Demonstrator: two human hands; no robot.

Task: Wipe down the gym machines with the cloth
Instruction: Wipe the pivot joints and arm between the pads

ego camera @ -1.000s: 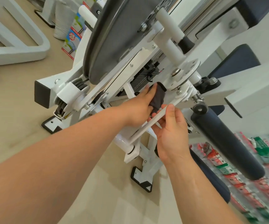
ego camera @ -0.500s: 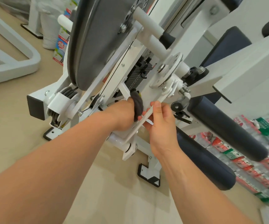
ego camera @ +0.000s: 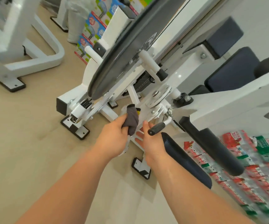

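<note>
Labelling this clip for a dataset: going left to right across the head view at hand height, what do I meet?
In order: left hand → cloth → right hand → dark roller pad → bottle packs.

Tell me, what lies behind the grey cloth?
White machine frame and a yellow part show beside the cloth in the left hand. The spot it covers is hidden.

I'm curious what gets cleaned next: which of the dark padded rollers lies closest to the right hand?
The navy roller, right beside the right hand and wrist; the blacker roller sits farther out, under the white beam.
</note>
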